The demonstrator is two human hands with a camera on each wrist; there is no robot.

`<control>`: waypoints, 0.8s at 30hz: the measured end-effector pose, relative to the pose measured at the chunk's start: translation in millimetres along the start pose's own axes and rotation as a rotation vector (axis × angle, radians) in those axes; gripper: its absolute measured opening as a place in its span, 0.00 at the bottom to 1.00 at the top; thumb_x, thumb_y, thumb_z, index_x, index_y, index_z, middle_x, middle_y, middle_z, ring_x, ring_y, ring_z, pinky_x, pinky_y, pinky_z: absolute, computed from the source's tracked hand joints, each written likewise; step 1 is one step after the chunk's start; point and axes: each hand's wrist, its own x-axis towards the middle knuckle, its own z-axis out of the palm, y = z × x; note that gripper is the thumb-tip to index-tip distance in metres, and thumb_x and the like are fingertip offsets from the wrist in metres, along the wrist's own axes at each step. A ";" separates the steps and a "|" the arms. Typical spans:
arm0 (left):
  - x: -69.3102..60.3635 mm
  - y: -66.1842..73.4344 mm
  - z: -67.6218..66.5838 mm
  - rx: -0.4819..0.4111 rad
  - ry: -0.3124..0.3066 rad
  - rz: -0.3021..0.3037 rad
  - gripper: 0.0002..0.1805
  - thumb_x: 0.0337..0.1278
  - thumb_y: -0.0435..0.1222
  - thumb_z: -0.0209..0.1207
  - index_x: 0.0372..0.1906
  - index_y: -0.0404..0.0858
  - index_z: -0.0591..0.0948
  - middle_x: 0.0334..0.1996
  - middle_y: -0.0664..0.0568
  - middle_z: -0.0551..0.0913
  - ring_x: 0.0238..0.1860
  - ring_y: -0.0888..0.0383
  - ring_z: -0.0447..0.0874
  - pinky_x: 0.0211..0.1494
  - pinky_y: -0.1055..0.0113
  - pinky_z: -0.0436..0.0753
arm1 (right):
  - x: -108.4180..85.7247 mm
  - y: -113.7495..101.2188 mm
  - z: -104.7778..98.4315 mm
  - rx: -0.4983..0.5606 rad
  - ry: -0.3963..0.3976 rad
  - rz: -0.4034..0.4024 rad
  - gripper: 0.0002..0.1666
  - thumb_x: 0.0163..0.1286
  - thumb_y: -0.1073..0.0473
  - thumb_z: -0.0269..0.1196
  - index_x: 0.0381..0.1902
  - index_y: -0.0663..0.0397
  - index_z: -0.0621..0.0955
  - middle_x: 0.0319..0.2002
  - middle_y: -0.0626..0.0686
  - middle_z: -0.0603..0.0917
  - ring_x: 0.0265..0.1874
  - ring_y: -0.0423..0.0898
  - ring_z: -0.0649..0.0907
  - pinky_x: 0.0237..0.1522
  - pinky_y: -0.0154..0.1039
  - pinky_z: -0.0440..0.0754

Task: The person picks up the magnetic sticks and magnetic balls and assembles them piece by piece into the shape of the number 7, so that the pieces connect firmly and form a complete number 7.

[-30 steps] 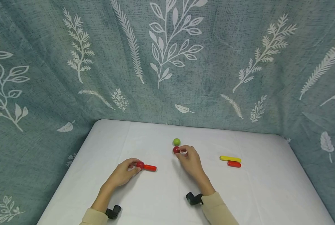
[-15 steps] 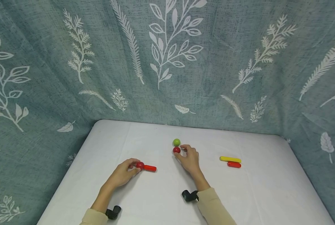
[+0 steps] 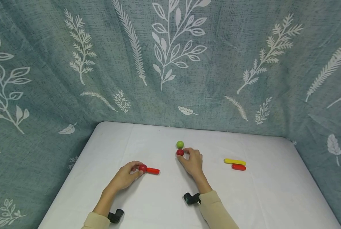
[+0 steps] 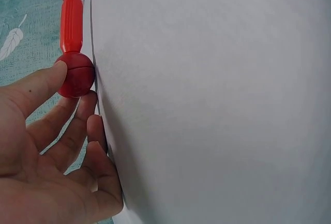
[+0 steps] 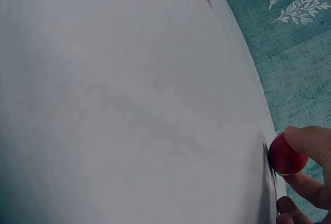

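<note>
Pinched just ball-wide, head view: left hand [image 3: 126, 176] on a red ball [image 3: 143, 168] that meets a red rod [image 3: 153, 171], presumably to steady both; right hand [image 3: 193, 162] on another red ball [image 3: 180, 152], beside the green ball [image 3: 180, 144]. Three balls, three rods, counting the yellow rod [image 3: 234, 162] and shorter red rod [image 3: 239, 167]. Left wrist: thumb clear of the rod, likely keeping that joint free. Right wrist: thumb on ball.

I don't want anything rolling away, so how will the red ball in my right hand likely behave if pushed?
The red ball would probably roll easily, being round. Its glossy surface might feel slightly slippery in your right hand. Pushed away from you, it could well knock the green ball just beyond it.
</note>
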 end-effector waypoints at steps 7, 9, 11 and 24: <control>0.1 1.2 0.0 0.001 -0.002 -0.005 0.19 0.64 0.39 0.66 0.58 0.42 0.81 0.51 0.51 0.83 0.55 0.49 0.77 0.58 0.46 0.76 | -1.0 0.3 0.2 -0.005 -0.011 0.010 0.21 0.62 0.53 0.72 0.48 0.61 0.83 0.47 0.62 0.79 0.50 0.60 0.71 0.49 0.56 0.67; -0.1 1.4 0.1 0.002 -0.002 -0.002 0.19 0.64 0.39 0.65 0.58 0.42 0.81 0.51 0.51 0.83 0.55 0.48 0.77 0.58 0.45 0.76 | -1.1 0.1 -0.1 -0.006 -0.013 0.013 0.21 0.62 0.53 0.72 0.48 0.61 0.83 0.47 0.62 0.79 0.50 0.60 0.71 0.49 0.56 0.67; -0.1 1.2 -0.1 -0.001 -0.004 -0.004 0.19 0.64 0.39 0.65 0.58 0.42 0.81 0.52 0.51 0.83 0.55 0.48 0.77 0.58 0.45 0.76 | -0.8 -0.8 -0.4 -0.003 -0.015 0.015 0.21 0.61 0.53 0.73 0.48 0.60 0.83 0.47 0.62 0.79 0.50 0.60 0.71 0.49 0.56 0.66; -1.2 4.1 -1.8 0.004 -0.003 0.002 0.18 0.64 0.38 0.66 0.57 0.40 0.81 0.50 0.51 0.83 0.53 0.50 0.78 0.58 0.46 0.76 | -5.0 -12.1 -11.2 0.088 -0.073 0.018 0.21 0.62 0.54 0.73 0.50 0.57 0.84 0.49 0.61 0.81 0.51 0.58 0.73 0.48 0.54 0.69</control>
